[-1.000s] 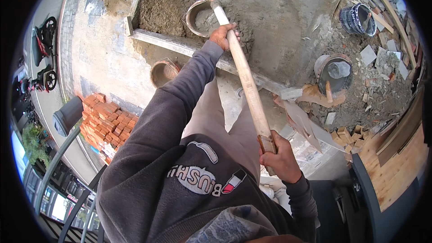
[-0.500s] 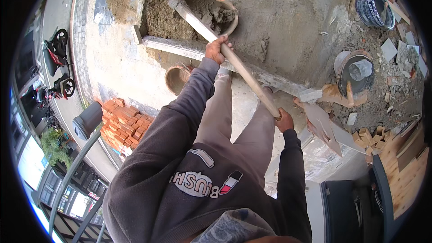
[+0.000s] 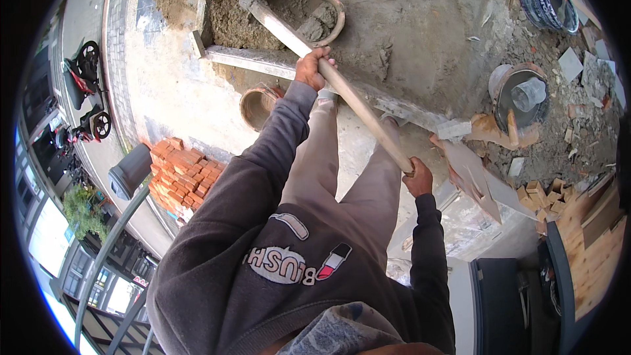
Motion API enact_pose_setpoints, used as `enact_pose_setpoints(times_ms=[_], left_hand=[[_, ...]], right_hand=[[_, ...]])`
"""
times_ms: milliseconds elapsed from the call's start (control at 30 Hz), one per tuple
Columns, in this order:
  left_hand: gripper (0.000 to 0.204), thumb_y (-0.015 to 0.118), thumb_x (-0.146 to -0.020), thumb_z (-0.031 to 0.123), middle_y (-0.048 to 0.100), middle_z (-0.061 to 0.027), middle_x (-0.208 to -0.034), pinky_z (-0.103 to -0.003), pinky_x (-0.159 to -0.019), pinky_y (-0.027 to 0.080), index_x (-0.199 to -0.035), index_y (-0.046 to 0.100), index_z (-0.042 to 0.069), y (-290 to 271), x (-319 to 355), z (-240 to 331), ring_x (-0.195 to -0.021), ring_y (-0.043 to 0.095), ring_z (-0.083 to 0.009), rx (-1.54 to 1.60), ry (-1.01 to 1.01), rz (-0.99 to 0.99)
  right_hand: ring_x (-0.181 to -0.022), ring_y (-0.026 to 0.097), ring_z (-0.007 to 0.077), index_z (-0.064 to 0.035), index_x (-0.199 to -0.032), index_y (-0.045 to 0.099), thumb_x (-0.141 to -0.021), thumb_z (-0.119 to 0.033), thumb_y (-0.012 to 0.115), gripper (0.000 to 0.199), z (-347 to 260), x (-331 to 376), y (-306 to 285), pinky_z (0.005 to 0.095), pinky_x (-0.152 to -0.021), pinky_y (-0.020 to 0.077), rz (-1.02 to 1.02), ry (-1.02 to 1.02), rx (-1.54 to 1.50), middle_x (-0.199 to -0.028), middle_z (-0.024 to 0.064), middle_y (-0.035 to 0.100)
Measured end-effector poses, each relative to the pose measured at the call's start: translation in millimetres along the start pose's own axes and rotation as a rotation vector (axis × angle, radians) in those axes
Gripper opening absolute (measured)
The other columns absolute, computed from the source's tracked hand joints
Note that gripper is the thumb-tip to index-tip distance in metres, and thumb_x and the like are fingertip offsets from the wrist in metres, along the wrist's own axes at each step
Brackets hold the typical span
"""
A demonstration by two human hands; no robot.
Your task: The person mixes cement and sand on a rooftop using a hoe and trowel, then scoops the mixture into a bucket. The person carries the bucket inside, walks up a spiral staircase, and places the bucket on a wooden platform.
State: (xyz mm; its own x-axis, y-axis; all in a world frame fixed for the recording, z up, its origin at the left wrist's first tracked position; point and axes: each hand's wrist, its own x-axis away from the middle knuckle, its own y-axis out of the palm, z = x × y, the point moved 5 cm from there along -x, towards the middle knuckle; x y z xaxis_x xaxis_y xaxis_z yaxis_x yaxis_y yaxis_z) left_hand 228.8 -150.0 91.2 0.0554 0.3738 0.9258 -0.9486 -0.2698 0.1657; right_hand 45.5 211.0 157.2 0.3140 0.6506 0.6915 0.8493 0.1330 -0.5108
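A long pale wooden shovel handle [image 3: 342,89] slants from 11 o'clock, its head sunk in grey-brown sand beside a round mortar-caked pan [image 3: 322,13]. The left hand [image 3: 312,69] is clenched around its middle; the right hand [image 3: 417,177] is clenched around its end. A red brick stack [image 3: 181,174] lies at 8 o'clock.

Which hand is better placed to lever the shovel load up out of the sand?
Left, probably. The left hand grips the shovel handle nearest the sand pile; the right hand holds the far end.
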Motion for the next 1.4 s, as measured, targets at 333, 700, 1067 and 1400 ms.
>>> enact_pose_setpoints(times_ms=[333, 700, 1067, 1400], left_hand=[[0.016, 0.065, -0.077, 0.002, 0.055, -0.0097, -0.074, -0.039, -0.055, 0.053, -0.086, 0.053, -0.002, 83.8, 17.1, -67.2, -0.059, 0.057, -0.0207, -0.162, -0.026, -0.202], [0.017, 0.068, -0.073, 0.0, 0.055, -0.0112, -0.063, -0.033, -0.038, 0.046, -0.08, 0.053, -0.004, 112.6, -41.1, -166.8, -0.045, 0.052, -0.0187, -0.55, 0.045, -0.118], [0.018, 0.069, -0.063, 0.002, 0.059, -0.0168, -0.059, -0.038, -0.043, 0.052, -0.065, 0.056, -0.01, 61.7, -31.4, -185.0, -0.047, 0.06, -0.0274, -0.857, -0.1, -0.105], [0.036, 0.073, -0.056, 0.02, 0.066, -0.0194, -0.076, -0.033, -0.066, 0.053, -0.076, 0.065, -0.008, 53.4, -28.2, -199.5, -0.072, 0.066, -0.0271, -1.353, 0.023, -0.22]], right_hand=[[-0.073, 0.064, 0.0336, -0.0011, -0.089, 0.055, -0.061, -0.012, 0.068, 0.033, -6.9, 83.9, -35.3, 0.0384, -0.066, 0.0487, -0.065, 0.196, -0.222, -0.078, 0.0182, 0.063], [-0.062, 0.061, 0.0256, 0.0047, -0.092, 0.054, -0.059, -0.009, 0.065, 0.037, -29.5, -39.8, 29.3, 0.0345, -0.059, 0.0491, 0.056, 0.257, -0.592, -0.072, 0.0157, 0.06], [-0.045, 0.043, 0.0083, -0.005, -0.088, 0.048, -0.06, -0.001, 0.061, 0.031, -88.8, 6.8, 39.0, 0.0256, -0.038, 0.0365, -0.205, 0.587, -1.119, -0.061, -0.001, 0.045], [-0.048, 0.046, 0.0102, -0.0068, -0.09, 0.048, -0.066, -0.002, 0.057, 0.026, -121.7, 37.3, 37.2, 0.0256, -0.039, 0.0386, -0.226, 0.692, -1.363, -0.064, 0.0008, 0.046]])
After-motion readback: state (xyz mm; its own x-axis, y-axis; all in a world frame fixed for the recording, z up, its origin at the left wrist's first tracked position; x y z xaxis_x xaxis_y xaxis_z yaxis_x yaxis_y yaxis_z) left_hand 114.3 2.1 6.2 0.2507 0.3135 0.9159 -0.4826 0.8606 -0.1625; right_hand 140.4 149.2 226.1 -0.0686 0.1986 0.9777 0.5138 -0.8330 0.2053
